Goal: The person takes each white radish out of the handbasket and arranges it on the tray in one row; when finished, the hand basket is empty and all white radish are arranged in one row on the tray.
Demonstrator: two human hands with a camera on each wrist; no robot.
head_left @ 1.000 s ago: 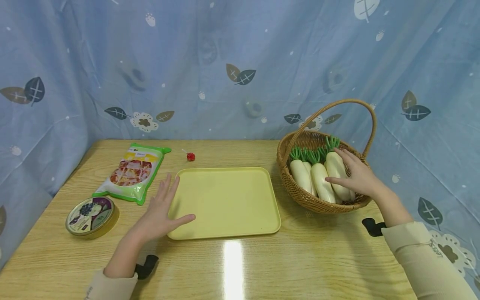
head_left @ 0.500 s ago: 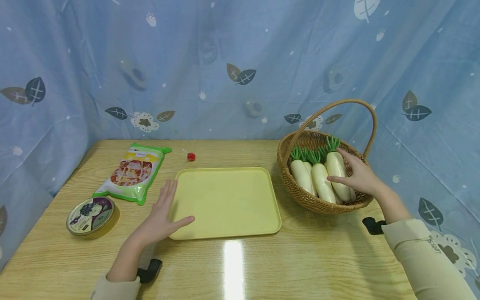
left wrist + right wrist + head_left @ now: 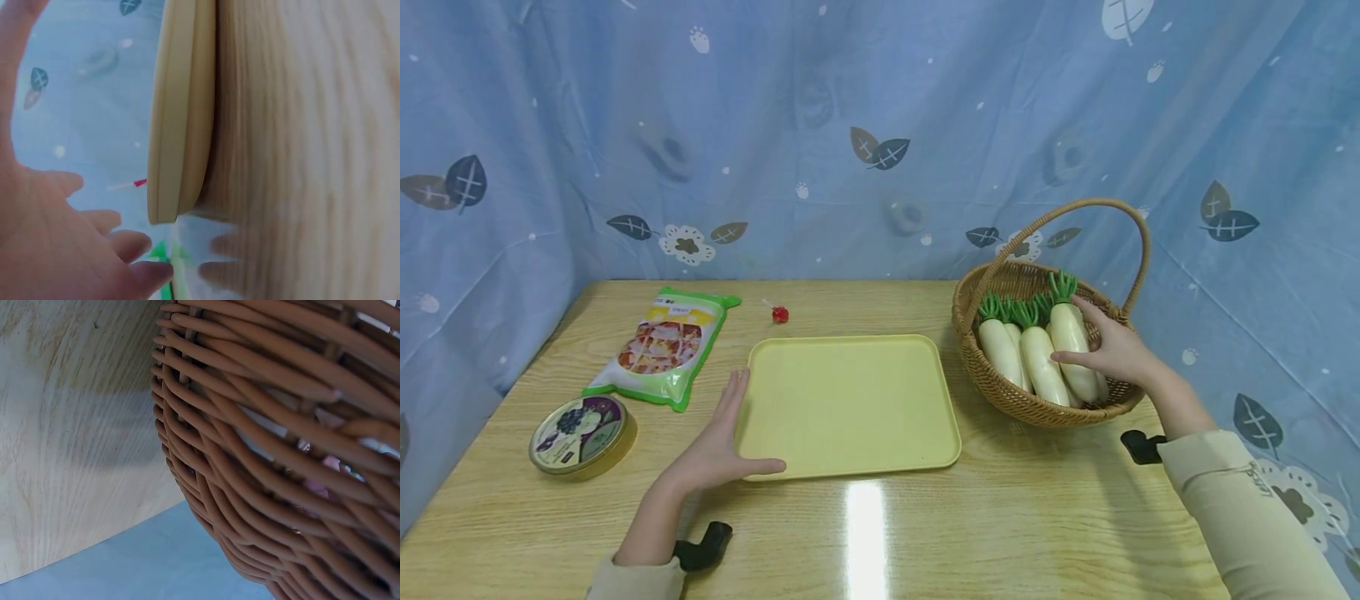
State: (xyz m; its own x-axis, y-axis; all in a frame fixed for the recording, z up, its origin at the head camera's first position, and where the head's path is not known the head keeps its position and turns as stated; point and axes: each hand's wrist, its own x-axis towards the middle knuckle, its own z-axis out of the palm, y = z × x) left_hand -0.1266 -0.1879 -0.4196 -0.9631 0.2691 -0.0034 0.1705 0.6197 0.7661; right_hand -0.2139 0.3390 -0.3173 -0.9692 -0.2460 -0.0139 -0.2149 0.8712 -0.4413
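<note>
My left hand [image 3: 711, 450] is spread at the near-left corner of a yellow tray [image 3: 850, 408], fingers along its left side and thumb over the front edge. In the left wrist view, the hand [image 3: 56, 237] is beside the tray's edge [image 3: 178, 112], and whether they touch is unclear. At the right, my right hand [image 3: 1112, 346] reaches into a wicker basket [image 3: 1022, 408] over a white radish [image 3: 1070, 337] with a green top. Its thumb lies across the radish, while the other fingers extend along its right side. The right wrist view holds only the basket's woven wall [image 3: 250, 456].
Several more white radishes [image 3: 1042, 362] lie in the basket, under its arched handle [image 3: 1093, 202]. Left of the tray are a green-edged food packet [image 3: 666, 346] and a round tin [image 3: 580, 437]. A small red item [image 3: 780, 314] lies behind the tray. A blue curtain [image 3: 775, 167] encloses the table.
The left hand has lowered toward the tray's near-left corner, with its fingers drawing closer together. The right hand has shifted slightly right around the radish. Basket and radishes stay put.
</note>
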